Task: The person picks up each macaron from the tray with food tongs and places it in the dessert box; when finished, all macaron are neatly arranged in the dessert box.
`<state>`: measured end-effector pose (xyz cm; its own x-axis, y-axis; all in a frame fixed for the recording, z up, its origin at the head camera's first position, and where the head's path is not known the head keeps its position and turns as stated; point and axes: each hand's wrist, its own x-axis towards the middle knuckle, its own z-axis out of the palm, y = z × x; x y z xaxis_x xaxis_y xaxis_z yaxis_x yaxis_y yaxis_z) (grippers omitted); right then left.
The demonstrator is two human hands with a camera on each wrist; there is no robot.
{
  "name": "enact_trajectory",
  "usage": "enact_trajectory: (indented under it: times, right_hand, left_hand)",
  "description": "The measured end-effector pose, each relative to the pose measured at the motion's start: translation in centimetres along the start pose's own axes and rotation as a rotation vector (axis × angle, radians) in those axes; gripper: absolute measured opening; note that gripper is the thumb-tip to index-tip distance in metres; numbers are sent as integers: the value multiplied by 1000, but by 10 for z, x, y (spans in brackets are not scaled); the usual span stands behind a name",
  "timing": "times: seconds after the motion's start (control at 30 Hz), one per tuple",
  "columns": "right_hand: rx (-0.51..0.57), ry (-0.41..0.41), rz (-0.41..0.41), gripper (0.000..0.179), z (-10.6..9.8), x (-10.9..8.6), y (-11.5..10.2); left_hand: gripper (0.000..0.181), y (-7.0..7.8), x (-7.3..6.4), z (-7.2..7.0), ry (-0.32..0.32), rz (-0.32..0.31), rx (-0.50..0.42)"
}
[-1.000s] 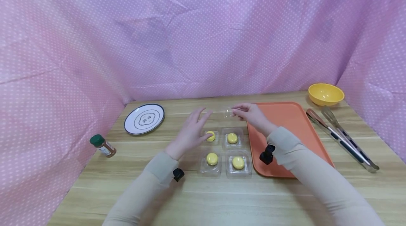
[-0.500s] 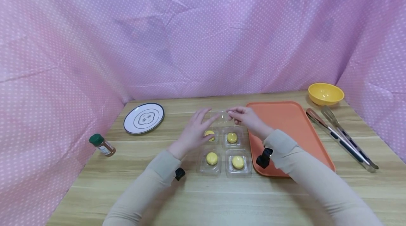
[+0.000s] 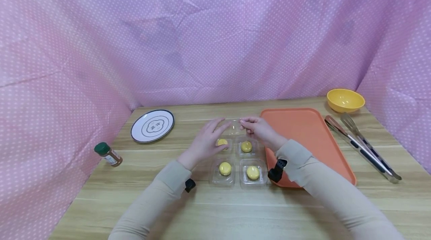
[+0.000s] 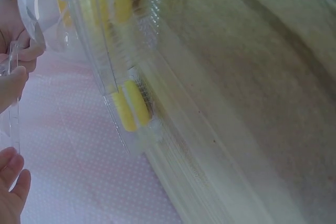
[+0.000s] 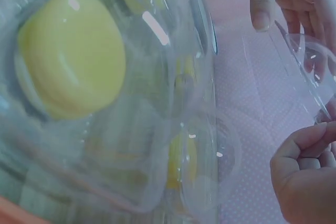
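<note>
My right hand pinches a clear plastic lid at its right edge, above the far boxes. On the lid's other side, my left hand has its fingers spread, with the fingertips right at the lid's edge. The right wrist view shows the left thumb and fingers on either side of the lid's far end. Yellow macarons sit singly in several clear plastic boxes set in two rows. The far left macaron is partly hidden by my left hand.
An orange tray lies right of the boxes, under my right forearm. Farther right are metal tongs and a yellow bowl. At left are a white plate and a green-capped spice jar. Pink dotted cloth hangs behind.
My right hand has moved left and a little nearer, carrying the lid in toward the left fingertips. The left hand has shifted slightly to the right. Macarons and boxes stay in place.
</note>
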<state>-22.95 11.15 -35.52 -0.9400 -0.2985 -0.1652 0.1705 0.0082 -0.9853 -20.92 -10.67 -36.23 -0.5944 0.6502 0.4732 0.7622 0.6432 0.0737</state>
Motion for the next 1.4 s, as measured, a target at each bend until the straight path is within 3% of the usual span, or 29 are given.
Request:
enact_trajectory:
  times: [0.17,0.33,0.53,0.73,0.83,1.0,1.4]
  right_hand:
    - [-6,-32,23,22,-1,-1,0]
    - [-139,-67,3,36,-3,-6,-2]
    - [-500,-53,-98,55,-8,-10,-5]
    - [-960,-81,-303,73,-5,-6,-5]
    - [-1105,-109,-361,78,0,-3,-4]
    - [-1184,-144,-378,82,7,0,1]
    - [-1268,-138,-420,72,22,9,9]
  left_hand:
    - [75,0,0,-1,-25,-12,-55]
    - [73,-2,-1,-2,-49,-35,-118]
    - [72,-11,-5,-6,-87,-76,-195]
    - [71,-26,-11,-4,-100,-94,-248]
    - [73,-32,-11,-5,-119,-99,-272]
    - [73,-37,-11,-4,-172,-105,-278]
    - [73,-43,-14,-1,-265,-146,-292]
